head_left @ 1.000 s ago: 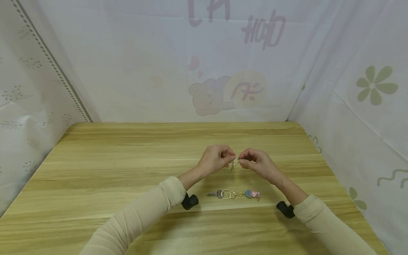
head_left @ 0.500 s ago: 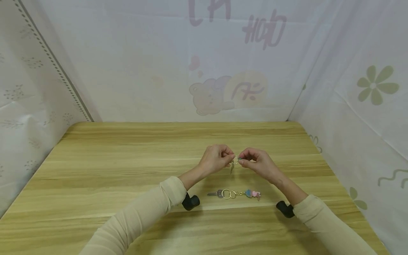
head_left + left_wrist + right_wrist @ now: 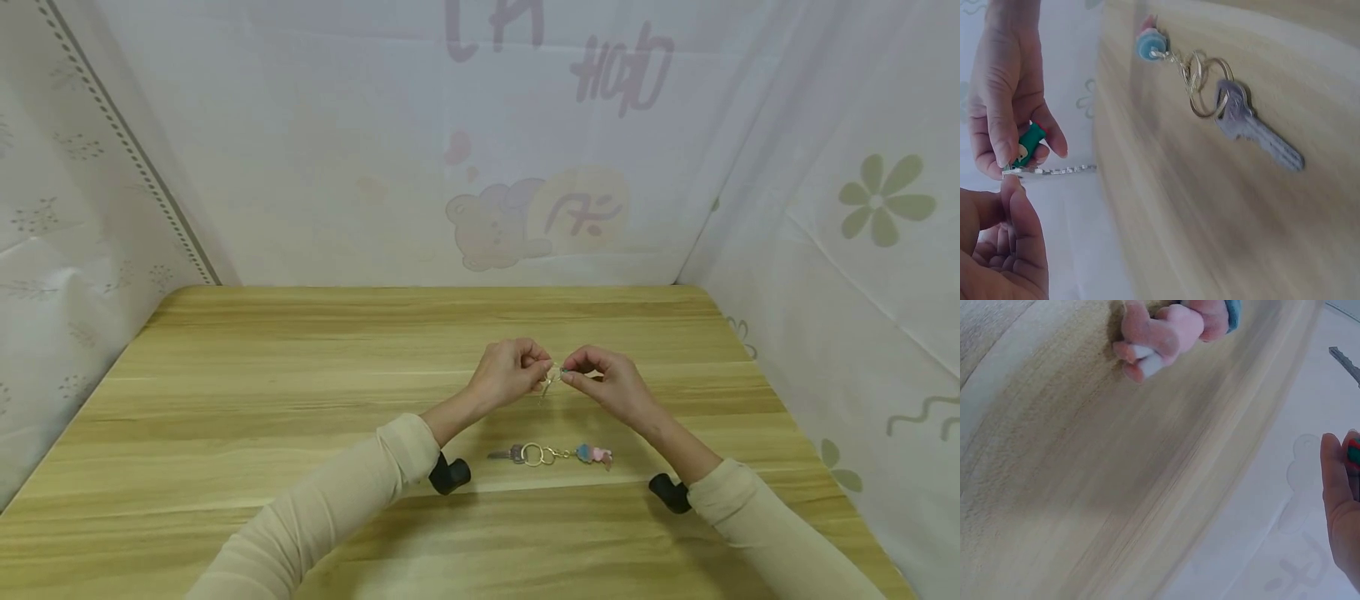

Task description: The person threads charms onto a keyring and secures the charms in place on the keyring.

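Note:
My left hand is raised over the table, its thumb and index finger pinching a small gold key ring. From that ring a key hangs, seen nearly edge-on. Opposite it, my right hand pinches the ring side of a small green charm with a bit of red; fingers hide part of it. The fingertips of both hands almost meet. Below them on the table lies another keychain: a grey key, gold rings, a short chain and a pink-and-blue figure charm.
A wood-grain table spreads beneath both hands. Black wrist-camera mounts sit under the forearms. Printed white cloth stands behind the table and at its sides.
Both hands stay in nearly the same place, with slight finger shifts at the ring. The hanging key has swung and turned a little. The keychain on the table has not moved.

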`<action>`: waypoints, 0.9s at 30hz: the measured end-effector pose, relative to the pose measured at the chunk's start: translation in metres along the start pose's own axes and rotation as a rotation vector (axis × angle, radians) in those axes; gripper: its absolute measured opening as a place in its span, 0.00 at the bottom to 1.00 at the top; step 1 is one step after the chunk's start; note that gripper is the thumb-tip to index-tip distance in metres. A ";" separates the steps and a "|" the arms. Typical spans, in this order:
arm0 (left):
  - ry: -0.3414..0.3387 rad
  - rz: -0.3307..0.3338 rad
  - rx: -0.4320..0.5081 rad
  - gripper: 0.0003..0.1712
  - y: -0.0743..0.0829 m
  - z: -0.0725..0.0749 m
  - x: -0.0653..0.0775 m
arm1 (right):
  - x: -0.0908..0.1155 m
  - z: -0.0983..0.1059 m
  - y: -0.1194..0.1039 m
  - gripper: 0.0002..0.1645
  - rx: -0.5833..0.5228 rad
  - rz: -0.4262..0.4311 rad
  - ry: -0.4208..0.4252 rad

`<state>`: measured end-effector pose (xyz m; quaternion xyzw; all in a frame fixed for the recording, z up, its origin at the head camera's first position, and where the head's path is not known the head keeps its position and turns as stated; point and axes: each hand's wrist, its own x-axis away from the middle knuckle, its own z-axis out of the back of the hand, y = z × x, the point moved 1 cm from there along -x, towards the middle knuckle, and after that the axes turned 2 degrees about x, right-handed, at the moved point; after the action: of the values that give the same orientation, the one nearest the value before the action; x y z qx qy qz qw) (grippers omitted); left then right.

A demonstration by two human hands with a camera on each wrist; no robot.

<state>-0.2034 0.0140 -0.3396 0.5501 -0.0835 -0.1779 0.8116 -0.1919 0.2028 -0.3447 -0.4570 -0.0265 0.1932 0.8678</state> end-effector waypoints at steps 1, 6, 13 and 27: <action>-0.003 -0.016 -0.017 0.06 0.000 0.000 0.000 | 0.000 0.000 0.000 0.07 0.001 0.003 0.004; -0.023 -0.099 -0.099 0.06 0.000 0.002 -0.001 | 0.000 0.000 0.001 0.06 -0.001 0.026 0.013; -0.031 -0.166 -0.206 0.02 0.000 0.003 -0.001 | 0.001 -0.001 0.000 0.05 0.006 0.074 0.010; -0.003 -0.115 -0.083 0.03 0.000 0.001 0.001 | 0.001 -0.002 -0.003 0.05 0.028 0.081 0.028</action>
<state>-0.2029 0.0125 -0.3396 0.5196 -0.0457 -0.2281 0.8221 -0.1898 0.2004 -0.3437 -0.4482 0.0068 0.2219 0.8659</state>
